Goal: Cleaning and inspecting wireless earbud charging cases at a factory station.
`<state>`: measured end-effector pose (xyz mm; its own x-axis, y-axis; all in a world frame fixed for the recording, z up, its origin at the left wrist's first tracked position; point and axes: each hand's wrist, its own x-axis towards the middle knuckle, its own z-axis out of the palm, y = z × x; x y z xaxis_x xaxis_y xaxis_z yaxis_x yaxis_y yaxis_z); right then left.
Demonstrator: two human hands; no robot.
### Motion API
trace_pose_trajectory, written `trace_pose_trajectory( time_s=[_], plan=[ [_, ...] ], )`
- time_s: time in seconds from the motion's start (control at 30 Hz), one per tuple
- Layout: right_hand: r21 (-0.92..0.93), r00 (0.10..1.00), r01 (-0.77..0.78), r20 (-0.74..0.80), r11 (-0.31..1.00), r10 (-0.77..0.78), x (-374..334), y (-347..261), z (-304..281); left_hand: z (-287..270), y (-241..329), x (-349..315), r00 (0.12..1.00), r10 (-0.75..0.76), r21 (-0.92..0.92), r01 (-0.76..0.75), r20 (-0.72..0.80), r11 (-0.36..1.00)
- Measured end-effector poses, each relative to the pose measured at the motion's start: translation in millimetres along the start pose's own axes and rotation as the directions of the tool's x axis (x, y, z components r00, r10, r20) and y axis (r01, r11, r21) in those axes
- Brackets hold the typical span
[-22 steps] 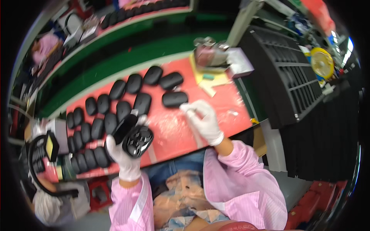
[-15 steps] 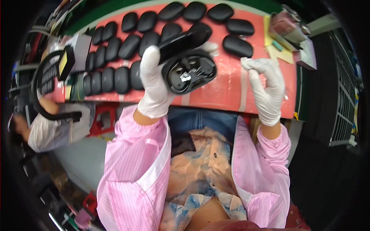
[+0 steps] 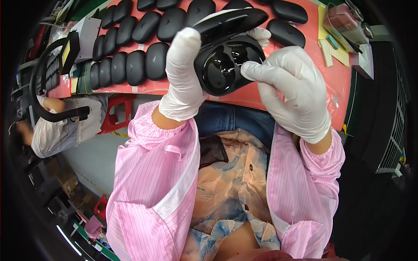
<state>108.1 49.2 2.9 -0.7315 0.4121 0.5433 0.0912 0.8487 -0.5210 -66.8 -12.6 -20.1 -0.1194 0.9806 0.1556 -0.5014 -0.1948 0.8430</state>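
My left hand [image 3: 180, 82], in a white glove, holds a black earbud charging case [image 3: 230, 82] with its lid [image 3: 235, 25] raised. The thumb lies along the left side, and fingertips show behind the right end. Two glossy rounded hollows face me; reflections hide whether earbuds sit in them. My right hand [image 3: 296, 89], also gloved in white, is at the case's right side with its fingers bent and drawn together. One fingertip meets the inner rim beside the right hollow. Anything pinched there is too small or hidden to make out.
Rows of closed black cases [image 3: 146, 26] lie on the red table mat [image 3: 337, 87]. At the right stand a pinkish container [image 3: 342, 24] and yellow pads [image 3: 337, 52]. A black curved arm [image 3: 37, 91] and a seated person [image 3: 56, 130] are at the left.
My right hand has come left from beside the case to its inner rim. The case appears larger and farther right, its lid more level. Bright glints inside it have faded.
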Motion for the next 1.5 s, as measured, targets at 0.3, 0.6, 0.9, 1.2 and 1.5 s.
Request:
trace_pose_trajectory(
  time_s=[0.3, 0.6, 0.9, 1.2, 1.5],
  plan=[
    [-0.347, 0.991, 0.006, -0.122, 0.938, -0.052, -4.9, 14.0, 8.6, -2.1, -2.4, 0.8, 0.998, -0.038, 0.008, 0.038, -0.049, 0.999],
    [0.06, 0.996, -0.083, -0.015, 0.995, 0.084, -25.9, 12.4, 8.8, -0.1, 6.6, -13.0, 0.962, -0.228, -0.212, 0.194, -0.148, 0.958],
    [0.008, 0.996, 0.08, -0.034, 0.997, -0.079, -2.2, 2.4, -3.8, -5.2, -7.5, -14.7, 0.98, -0.183, -0.554, 0.108, -0.081, 0.825],
    [-0.05, 0.967, 0.194, -0.157, 0.98, -0.2, 1.6, 18.9, 5.3, 14.0, 7.3, -13.5, 0.965, -0.216, 0.064, 0.227, -0.151, 0.972],
    [-0.345, 0.99, 0.13, 0.09, 0.929, -0.105, -3.6, 12.6, 2.2, -9.1, -9.9, -26.8, 0.956, -0.28, -0.267, 0.249, -0.086, 0.931]
  ],
)
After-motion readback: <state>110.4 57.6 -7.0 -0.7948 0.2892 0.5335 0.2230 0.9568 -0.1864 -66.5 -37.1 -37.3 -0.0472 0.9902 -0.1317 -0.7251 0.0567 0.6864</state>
